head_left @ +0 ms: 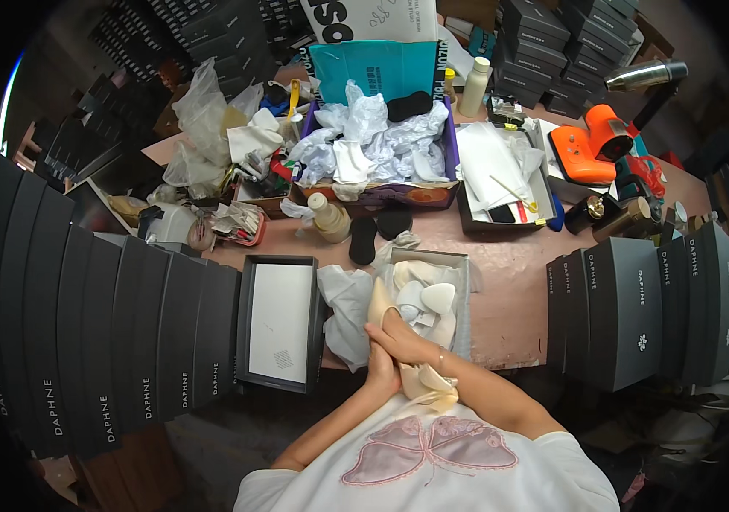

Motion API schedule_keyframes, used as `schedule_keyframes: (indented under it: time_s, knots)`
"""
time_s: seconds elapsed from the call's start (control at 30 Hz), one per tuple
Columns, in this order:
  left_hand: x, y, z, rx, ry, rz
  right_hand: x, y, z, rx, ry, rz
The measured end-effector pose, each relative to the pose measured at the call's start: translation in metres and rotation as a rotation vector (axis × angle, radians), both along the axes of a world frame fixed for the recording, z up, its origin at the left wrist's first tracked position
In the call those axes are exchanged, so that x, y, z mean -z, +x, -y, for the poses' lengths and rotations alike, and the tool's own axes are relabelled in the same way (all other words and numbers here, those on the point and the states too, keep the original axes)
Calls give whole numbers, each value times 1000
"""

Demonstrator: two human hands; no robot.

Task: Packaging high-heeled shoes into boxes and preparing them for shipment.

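Observation:
Over the near edge of the table, both hands are closed around a cream pointed-toe shoe, its toe pointing away from me. My right hand lies across its opening, and part of it seems to reach inside. Below it, my left hand grips the heel end, mostly hidden. A second cream shoe rests against my shirt by my right wrist. Just beyond the hands, an open box holds white tissue and pale rounded pieces. Crumpled white paper lies left of that box.
An open dark box with white paper inside stands left. Rows of dark shoe boxes flank the left side, more boxes the right. Behind are a squeeze bottle, black pads, a tissue-filled carton and an orange-based device.

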State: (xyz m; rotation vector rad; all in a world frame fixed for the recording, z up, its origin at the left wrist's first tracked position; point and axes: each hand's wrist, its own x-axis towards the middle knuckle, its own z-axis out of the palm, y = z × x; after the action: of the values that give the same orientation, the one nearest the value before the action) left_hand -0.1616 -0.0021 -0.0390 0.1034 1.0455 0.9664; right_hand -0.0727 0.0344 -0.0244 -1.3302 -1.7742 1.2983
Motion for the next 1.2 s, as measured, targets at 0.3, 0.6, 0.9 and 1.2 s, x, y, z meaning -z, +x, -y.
schedule_keyframes:
  time_s: [0.3, 0.6, 0.9, 1.2]
  knots:
    - [-20, -46, -74, 426, -16, 94, -33, -13, 12, 13, 234, -63]
    - [37, -66, -73, 267, 34, -122, -31, -27, 7, 91, -72, -358]
    - [-9, -31, -55, 282, 419, -307, -21, -6, 25, 33, 234, -211]
    - [0, -39, -32, 154, 95, -26, -31, -8, 2, -239, -541, -208]
